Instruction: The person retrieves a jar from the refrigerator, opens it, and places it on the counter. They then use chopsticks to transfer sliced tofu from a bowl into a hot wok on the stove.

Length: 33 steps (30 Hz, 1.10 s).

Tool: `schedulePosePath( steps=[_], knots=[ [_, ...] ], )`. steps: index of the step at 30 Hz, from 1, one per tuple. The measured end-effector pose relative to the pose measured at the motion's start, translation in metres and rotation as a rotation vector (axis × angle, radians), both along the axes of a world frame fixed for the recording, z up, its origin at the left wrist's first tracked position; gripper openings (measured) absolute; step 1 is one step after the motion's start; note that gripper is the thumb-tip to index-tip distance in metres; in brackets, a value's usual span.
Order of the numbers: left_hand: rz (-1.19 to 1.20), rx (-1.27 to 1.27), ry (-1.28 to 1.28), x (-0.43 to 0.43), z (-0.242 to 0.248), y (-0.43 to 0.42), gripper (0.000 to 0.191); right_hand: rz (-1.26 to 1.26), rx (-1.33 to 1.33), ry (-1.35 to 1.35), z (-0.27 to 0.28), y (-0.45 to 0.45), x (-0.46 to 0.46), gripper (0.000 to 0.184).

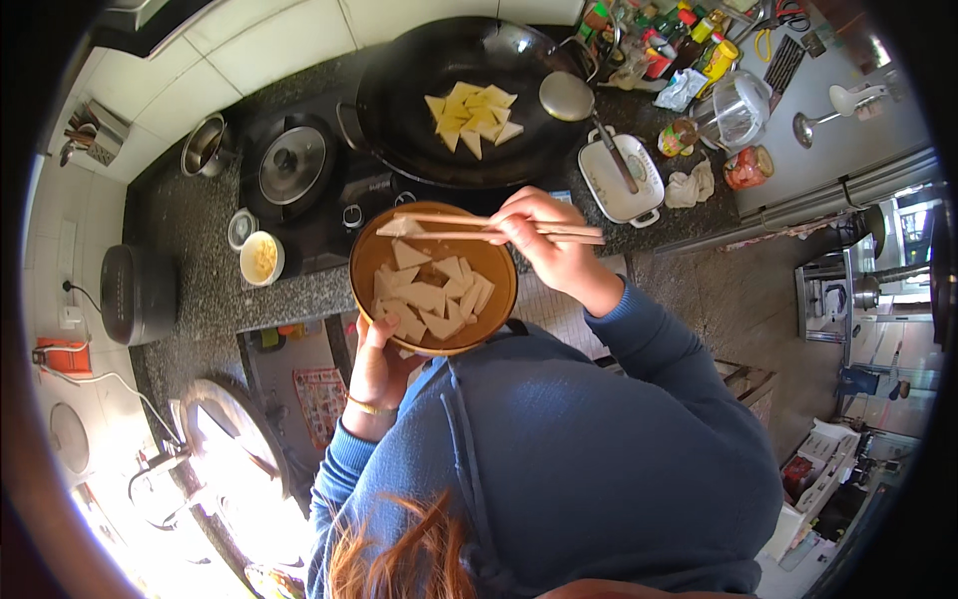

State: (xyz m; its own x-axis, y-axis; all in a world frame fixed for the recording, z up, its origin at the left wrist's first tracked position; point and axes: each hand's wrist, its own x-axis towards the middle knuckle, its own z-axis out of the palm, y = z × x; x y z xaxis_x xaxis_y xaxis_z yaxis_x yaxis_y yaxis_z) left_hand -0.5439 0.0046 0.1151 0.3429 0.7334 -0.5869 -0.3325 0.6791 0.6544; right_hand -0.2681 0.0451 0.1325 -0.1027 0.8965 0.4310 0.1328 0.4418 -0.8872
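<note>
My left hand (379, 361) supports a brown bowl (507, 278) by its near left rim. Several pale triangular slices, apparently tofu (424, 296), lie inside it. My right hand (540, 238) holds a pair of wooden chopsticks (449, 222) above the bowl, with one slice (400, 227) between their tips. Beyond the bowl, a large black wok (404, 161) rests on the stove, and yellowish, oily-looking triangular slices (479, 111) are grouped in its middle. A metal ladle (566, 96) leans over the wok's right rim, its handle reaching across a white rectangular dish (608, 201).
A lidded pan (292, 163) sits on the stove's left burner. Near the counter's front edge stands a small white bowl (262, 258) of chopped yellowish food. To the right are jars (747, 168), a crumpled cloth (689, 185) and crowded bottles (677, 37). A metal pot (206, 146) stands back left.
</note>
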Motion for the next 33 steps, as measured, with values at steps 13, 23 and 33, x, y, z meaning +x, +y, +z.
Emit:
schedulePosePath(
  steps=[13,23,33],
  knots=[
    [0.031,0.014,-0.008,-0.006,-0.008,0.0,0.077,-0.396,-0.165,-0.285,-0.091,0.118,0.054,0.017],
    [0.111,-0.024,-0.08,-0.004,-0.014,-0.005,0.065,-0.332,-0.269,0.032,-0.05,0.114,0.057,0.021],
    [0.115,0.001,-0.01,0.0,0.001,-0.005,0.071,0.172,-0.145,-0.196,-0.007,0.006,-0.008,0.015]
  ],
)
